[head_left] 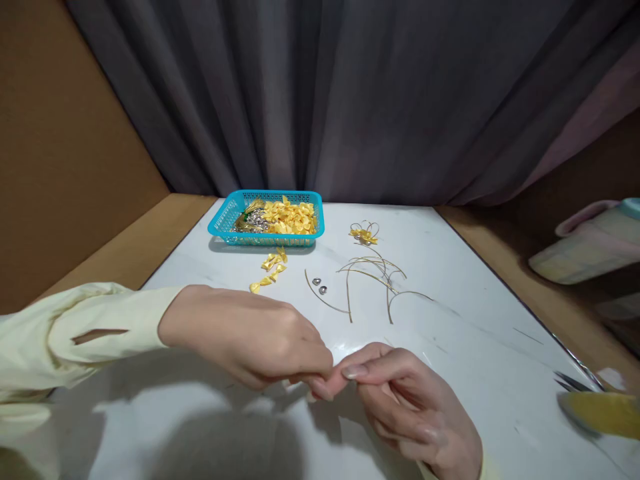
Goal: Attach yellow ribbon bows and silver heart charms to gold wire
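My left hand (250, 337) and my right hand (405, 407) meet fingertip to fingertip low over the white table (450, 333). Both are pinched closed around something small that the fingers hide. Beyond them lie several thin gold wires (370, 280), two small silver beads (319, 285) and a short row of yellow ribbon pieces (270, 270). A small yellow ribbon flower on wire loops (364, 233) rests farther back.
A turquoise plastic basket (223, 223) at the back holds yellow ribbon pieces and silvery bits. A dark curtain (350, 93) hangs behind the table. Scissors with a yellow handle (595, 403) lie at the right edge. A pastel container (590, 243) sits off to the right.
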A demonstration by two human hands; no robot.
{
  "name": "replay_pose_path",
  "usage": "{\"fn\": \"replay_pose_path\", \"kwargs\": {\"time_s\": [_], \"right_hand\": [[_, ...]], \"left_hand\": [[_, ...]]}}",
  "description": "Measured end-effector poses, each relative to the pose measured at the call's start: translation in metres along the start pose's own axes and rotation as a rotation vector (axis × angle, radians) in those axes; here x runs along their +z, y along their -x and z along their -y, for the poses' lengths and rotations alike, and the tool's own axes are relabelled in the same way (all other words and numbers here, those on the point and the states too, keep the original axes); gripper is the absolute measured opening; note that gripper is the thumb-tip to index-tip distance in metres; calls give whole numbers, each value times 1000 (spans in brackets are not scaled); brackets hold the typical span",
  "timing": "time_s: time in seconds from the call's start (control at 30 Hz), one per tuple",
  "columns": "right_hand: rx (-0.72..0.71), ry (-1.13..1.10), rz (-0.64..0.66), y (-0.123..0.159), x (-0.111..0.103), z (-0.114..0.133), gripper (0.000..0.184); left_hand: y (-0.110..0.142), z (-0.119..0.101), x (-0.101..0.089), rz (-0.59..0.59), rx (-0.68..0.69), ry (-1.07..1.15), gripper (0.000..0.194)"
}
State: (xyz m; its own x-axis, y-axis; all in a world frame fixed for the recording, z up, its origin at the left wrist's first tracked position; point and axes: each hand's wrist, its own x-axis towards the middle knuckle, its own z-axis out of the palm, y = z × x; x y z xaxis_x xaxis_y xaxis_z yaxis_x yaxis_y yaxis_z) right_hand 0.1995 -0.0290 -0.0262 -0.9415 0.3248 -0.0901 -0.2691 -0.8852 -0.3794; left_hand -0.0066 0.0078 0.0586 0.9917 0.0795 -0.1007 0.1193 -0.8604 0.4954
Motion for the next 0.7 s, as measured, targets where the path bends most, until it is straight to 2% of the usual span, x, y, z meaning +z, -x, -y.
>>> {"fn": "replay_pose_path", "kwargs": {"time_s": [0.1, 0.37, 0.53, 0.7], "right_hand": [[-21, -24, 11, 1, 2, 1, 32], [-91, -5, -21, 2, 4, -2, 27], [-87, -14, -10, 2, 7, 0, 27], [-99, 26, -22, 1, 4, -2, 30]], "left_hand": [[1, -6, 4, -57, -1, -141, 27], [1, -14, 18, -220, -41, -435, 21], [-1, -12, 19, -270, 3, -408, 24], [2, -2, 18, -266, 28, -316, 29]]}}
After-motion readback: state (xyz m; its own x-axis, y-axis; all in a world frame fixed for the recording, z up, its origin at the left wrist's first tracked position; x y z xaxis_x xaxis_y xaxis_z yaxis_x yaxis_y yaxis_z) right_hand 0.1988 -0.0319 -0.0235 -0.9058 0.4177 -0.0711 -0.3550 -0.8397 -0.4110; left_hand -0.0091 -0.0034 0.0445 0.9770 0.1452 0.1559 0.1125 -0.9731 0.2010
